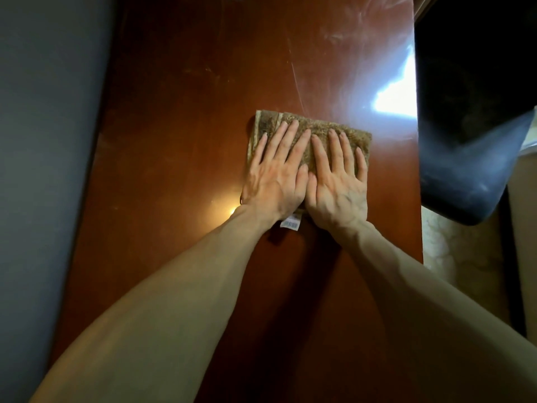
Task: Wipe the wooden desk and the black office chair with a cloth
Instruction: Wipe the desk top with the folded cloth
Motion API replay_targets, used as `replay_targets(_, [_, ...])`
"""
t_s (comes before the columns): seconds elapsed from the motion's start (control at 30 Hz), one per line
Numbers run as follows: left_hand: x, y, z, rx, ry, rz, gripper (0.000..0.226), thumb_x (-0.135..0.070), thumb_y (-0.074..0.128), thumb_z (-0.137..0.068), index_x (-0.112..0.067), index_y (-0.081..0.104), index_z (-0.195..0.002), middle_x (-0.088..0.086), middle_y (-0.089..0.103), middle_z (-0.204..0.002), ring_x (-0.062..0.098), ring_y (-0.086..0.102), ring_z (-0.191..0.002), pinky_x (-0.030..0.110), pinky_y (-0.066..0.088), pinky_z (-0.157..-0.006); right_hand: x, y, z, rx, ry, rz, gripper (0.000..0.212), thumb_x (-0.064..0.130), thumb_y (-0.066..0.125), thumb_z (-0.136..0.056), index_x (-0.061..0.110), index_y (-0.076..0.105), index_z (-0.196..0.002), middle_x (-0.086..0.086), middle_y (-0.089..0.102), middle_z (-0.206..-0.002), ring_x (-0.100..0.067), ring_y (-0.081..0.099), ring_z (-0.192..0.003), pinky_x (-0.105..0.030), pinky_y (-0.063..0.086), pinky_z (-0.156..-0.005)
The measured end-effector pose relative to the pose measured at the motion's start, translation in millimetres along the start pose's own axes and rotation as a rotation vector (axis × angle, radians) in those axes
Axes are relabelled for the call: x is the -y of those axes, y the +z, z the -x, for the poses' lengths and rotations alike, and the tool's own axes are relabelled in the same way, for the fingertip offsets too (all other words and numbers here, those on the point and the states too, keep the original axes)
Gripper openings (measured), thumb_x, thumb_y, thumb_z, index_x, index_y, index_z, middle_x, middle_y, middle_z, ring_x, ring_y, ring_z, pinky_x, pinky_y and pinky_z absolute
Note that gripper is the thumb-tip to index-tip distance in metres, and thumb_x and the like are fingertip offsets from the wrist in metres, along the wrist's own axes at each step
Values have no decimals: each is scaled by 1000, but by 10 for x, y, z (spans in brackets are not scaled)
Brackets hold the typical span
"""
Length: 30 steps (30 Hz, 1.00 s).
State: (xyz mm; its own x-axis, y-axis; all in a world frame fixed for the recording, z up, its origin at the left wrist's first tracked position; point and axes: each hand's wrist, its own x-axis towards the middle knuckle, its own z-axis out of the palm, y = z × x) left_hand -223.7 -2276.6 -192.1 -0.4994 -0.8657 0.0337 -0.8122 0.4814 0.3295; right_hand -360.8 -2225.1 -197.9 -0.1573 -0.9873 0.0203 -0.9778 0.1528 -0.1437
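Nearest the lens, left forearm [174, 286] and right forearm [421, 286], both bare, angled up from the bottom corners and converging toward mid-frame. At their ends, left hand [273, 181] and right hand [338, 184] side by side, thumbs touching or nearly so, both laid palm-down on the cloth [319, 125]. Fingers [290, 135] straight and slightly spread, pressed flat; nothing curled, nothing pinched, so neither hand grasping, only bearing down.

Cloth brownish and speckled, folded to a rectangle, flat on the wooden desk [174, 141], right of the desk's middle and near its right edge. Far edge and both far corners of the cloth showing beyond the fingertips; near part hidden under the palms. White printed label [290, 225] poking out from the near edge, between the wrists.

Desk reddish-brown and glossy, streaked with pale smears farther out. Bright white glare [398, 94] by the right edge; small warm reflection [229, 210] just left of the left wrist.

Black office chair [465, 112] beside the desk's right edge, apart from cloth and hands. Grey wall [43, 141] along the left. Pale fuzzy surface [438, 245] below the chair, kind unclear.
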Motion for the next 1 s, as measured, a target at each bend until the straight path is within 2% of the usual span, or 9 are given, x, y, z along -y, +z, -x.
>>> replay_targets(0.13, [-23,-76,122,61,-27,25,64,-36,28,-105,-22,16,-165,2,9,-174,14,2,-160,42,0,-130,39,-88,104,110,-15,6,67,43,17,-103,24,4,-165,-8,-1,-173,-22,-7,-159,-49,-3,-128])
replay_targets(0.27, [-113,-119,659,88,-47,92,65,-36,27,-104,-21,13,-166,1,3,-174,13,-3,-159,38,-8,-129,157,-151,604,183,-39,-9,66,46,10,-104,27,-6,-164,-6,-10,-172,-19,-15,-158,-46,-9,-128])
replay_targets(0.5, [-302,-123,1753,170,-86,84,66,-41,17,-103,-24,3,-166,-3,-9,-173,10,-15,-157,38,-12,-128,406,-223,1687,269,-42,-31,66,47,7,-103,27,-9,-164,-4,-15,-171,-18,-21,-156,-46,-10,-127])
replay_targets(0.6, [-382,-117,2206,194,-101,87,65,-39,21,-106,-25,-1,-165,-4,-13,-172,8,-21,-156,35,-17,-125,490,-252,2123,292,-63,-34,66,47,5,-102,27,-10,-163,-4,-16,-171,-19,-22,-156,-46,-11,-127])
replay_targets(0.83, [-525,-107,2954,242,-129,71,65,-40,22,-107,-25,-5,-165,-4,-20,-171,9,-26,-154,40,-13,-127,608,-267,2844,334,-93,-18,65,47,0,-102,27,-18,-160,-6,-20,-170,-21,-25,-155,-46,-14,-126])
replay_targets(1.0, [-526,-91,3371,224,-118,55,67,-46,10,-104,-25,-5,-165,-3,-19,-171,10,-25,-155,41,-10,-128,711,-283,3203,349,-127,-28,64,48,0,-102,27,-21,-159,-7,-21,-169,-23,-25,-155,-46,-15,-125])
